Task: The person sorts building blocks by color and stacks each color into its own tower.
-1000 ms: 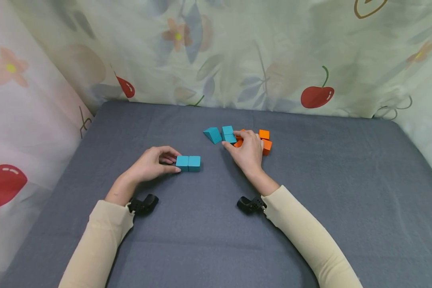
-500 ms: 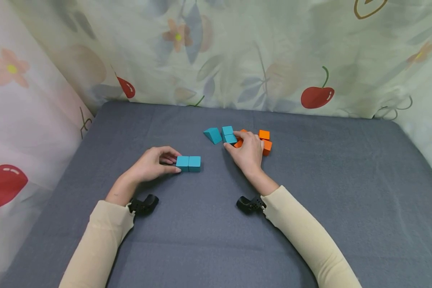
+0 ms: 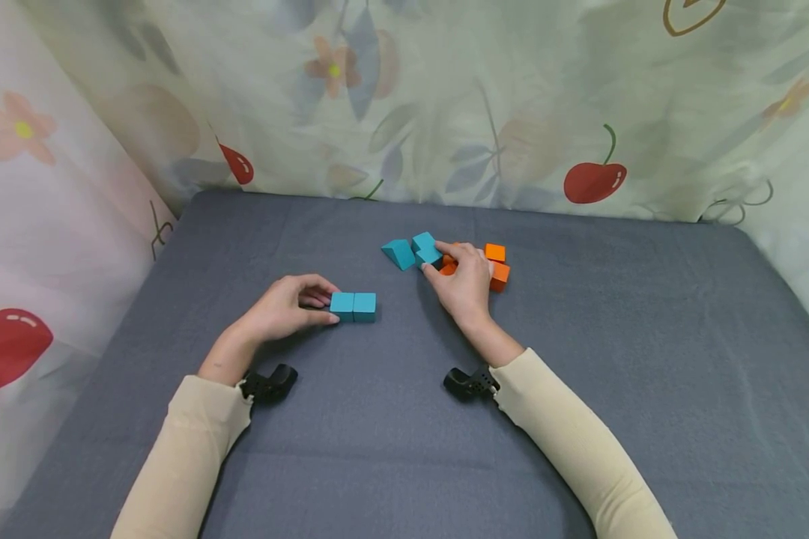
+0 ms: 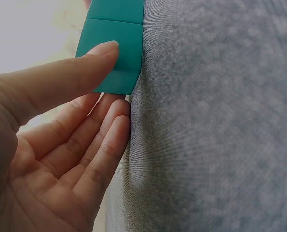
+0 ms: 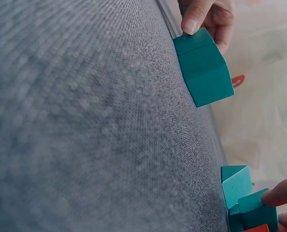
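In the head view my left hand [image 3: 279, 305] pinches the left one of two teal-blue cubes standing side by side, thumb in front and fingers behind. The right cube [image 3: 365, 307] touches the held cube [image 3: 341, 307]. In the left wrist view the thumb lies flat on the held cube's face. Farther back, my right hand [image 3: 467, 288] pinches another blue cube [image 3: 428, 257] between thumb and fingertips. That cube sits skewed against a further blue cube [image 3: 422, 241] behind it. A blue triangular block [image 3: 398, 254] lies just left of them.
Orange cubes [image 3: 495, 252] stand to the right of my right hand. More orange pieces [image 3: 449, 269] lie partly hidden under its fingers. Grey cloth [image 3: 377, 449] covers the table, and a patterned curtain [image 3: 445, 97] hangs along its back edge.
The two blue cubes at my right hand have turned out of line with each other, the far one shifting slightly left. My left hand and its cubes stay in place.
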